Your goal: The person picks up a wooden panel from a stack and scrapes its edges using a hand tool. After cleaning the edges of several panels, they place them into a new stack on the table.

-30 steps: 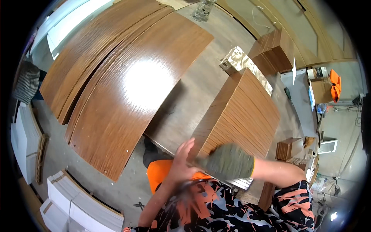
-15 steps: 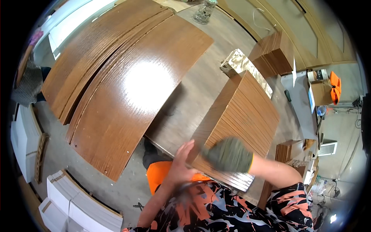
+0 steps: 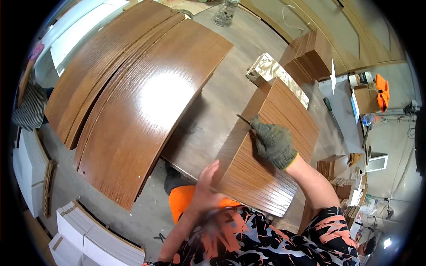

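Note:
A row of brown wood-grain boards [image 3: 279,177] stands on edge, packed tightly into a block in front of me. My right hand [image 3: 273,141], in a dark green knit glove, is closed over the block's top edges. From its fingers a thin dark tool [image 3: 242,119] juts out past the left edge; its kind is not clear. My bare left hand [image 3: 206,188] rests at the block's near left corner, fingers stretched and held together, with nothing visible in it. Against the far end of the block lies a marbled white-and-brown block [image 3: 282,75].
Large glossy brown panels [image 3: 177,80] lie on the left of the worktable [image 3: 195,142]. Another brown board stack [image 3: 308,57] stands far right, near a green-handled screwdriver [image 3: 327,103]. A jar [image 3: 225,13] is at the back. White panels [image 3: 102,230] stand lower left. A person [image 3: 31,106] is at far left.
My gloved right hand has moved away from me along the board edges, and the thin tool now shows in it. My left hand has stayed at the near corner. The view has shifted slightly.

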Motion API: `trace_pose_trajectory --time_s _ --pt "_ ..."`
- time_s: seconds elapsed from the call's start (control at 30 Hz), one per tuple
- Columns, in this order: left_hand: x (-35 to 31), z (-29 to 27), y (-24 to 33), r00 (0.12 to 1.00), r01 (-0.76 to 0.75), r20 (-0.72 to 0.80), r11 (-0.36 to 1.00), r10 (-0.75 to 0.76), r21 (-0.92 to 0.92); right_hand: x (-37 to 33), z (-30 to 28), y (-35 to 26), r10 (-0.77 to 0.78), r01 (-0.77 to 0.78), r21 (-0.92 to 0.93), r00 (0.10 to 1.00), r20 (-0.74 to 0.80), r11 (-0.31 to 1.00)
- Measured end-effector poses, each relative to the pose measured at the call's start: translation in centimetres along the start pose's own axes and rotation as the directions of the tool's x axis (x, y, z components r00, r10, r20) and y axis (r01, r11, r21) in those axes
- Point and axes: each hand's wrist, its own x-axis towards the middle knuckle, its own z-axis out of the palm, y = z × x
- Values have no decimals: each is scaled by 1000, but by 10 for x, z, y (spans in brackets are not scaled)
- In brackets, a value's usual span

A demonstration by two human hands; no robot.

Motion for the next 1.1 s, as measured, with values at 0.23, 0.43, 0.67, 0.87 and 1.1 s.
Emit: trace_pose_trajectory --time_s 0.23,0.43,0.67,0.87,1.1 --pt "-3 2 -3 997 -75 -17 997 74 -34 -12 -12 -21 32 -31 392 999 6 920" --pt "-2 2 -6 999 17 29 1000 -17 6 -28 10 -69 -217 282 -227 937 272 932" --pt "-2 -1 -1 992 123 38 990 -120 -71 -28 21 -74 -137 200 -183 942 306 963" --pt "-2 -2 3 993 90 71 996 -91 6 -7 10 -36 116 -118 -17 989 -94 993" --pt "-8 -4 -5 999 13 41 1000 -13 -8 -17 19 -50 -150 150 10 988 43 989"
